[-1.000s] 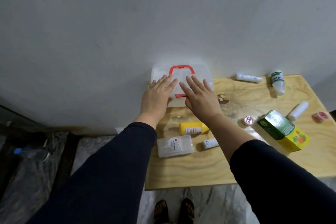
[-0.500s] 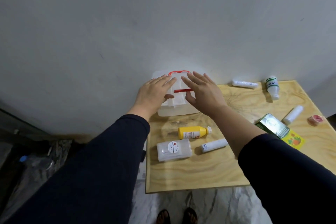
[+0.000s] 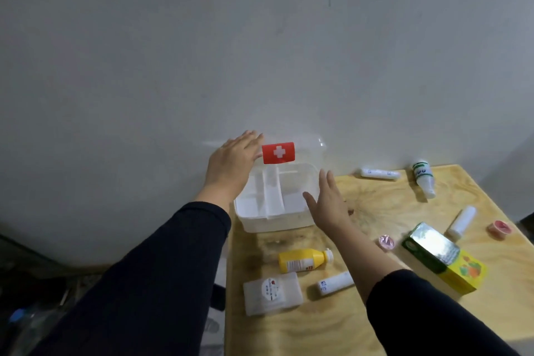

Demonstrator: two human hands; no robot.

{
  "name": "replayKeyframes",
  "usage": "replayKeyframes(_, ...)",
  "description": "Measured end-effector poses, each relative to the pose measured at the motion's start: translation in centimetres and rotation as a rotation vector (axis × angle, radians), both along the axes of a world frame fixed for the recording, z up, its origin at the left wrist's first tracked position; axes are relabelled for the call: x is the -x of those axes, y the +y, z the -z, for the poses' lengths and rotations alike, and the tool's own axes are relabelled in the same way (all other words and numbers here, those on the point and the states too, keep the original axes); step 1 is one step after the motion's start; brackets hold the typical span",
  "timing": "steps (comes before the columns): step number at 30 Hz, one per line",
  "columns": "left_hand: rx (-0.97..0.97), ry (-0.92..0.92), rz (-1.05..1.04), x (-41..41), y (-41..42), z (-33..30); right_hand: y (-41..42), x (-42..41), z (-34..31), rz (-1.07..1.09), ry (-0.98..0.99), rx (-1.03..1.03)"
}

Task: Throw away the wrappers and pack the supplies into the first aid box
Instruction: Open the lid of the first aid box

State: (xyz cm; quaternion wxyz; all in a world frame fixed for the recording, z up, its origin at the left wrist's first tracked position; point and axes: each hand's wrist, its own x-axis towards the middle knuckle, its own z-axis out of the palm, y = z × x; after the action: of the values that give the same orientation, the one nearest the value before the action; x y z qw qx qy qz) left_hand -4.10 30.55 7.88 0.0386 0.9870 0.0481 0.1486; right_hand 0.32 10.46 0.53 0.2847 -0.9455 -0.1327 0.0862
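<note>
The translucent first aid box (image 3: pixel 271 224) stands open at the table's far left, its lid (image 3: pixel 306 150) tipped back against the wall with a red cross label showing. Inside I see a white divided tray. My left hand (image 3: pixel 231 165) rests flat against the lid's left part, fingers spread. My right hand (image 3: pixel 328 201) hovers open beside the box's right wall, holding nothing. In front of the box lie a yellow bottle (image 3: pixel 300 260), a small clear plastic case (image 3: pixel 271 293) and a white tube (image 3: pixel 335 283).
On the wooden table (image 3: pixel 361 324) to the right lie a green and yellow carton (image 3: pixel 442 257), two pink round items (image 3: pixel 386 241) (image 3: pixel 499 229), a white bottle with green label (image 3: pixel 423 178), and two more white tubes (image 3: pixel 378 173) (image 3: pixel 461 221). The wall stands just behind the box.
The box lid has swung up and back against the wall, showing the tray inside. My left hand followed the lid up; my right hand dropped away to the box's right side.
</note>
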Motion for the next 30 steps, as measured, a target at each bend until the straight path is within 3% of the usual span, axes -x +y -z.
replayKeyframes(4, 0.023, -0.011, -0.045, -1.3, 0.6, -0.3, 0.3, 0.4, 1.6, 0.04, 0.098, -0.058)
replayKeyframes(20, 0.077, 0.06, -0.121, -3.1, -0.6, -2.1, -1.8, 1.3, 0.8, 0.054, 0.162, -0.079)
replayKeyframes(26, 0.061, 0.022, -0.045, -2.3, -2.0, -2.9, -3.6, 1.7, -2.0, 0.023, 0.128, -0.052)
replayKeyframes(30, 0.081, -0.012, 0.12, -1.1, -5.1, -2.7, -6.3, 2.1, -4.0, 0.049, 0.121, 0.004)
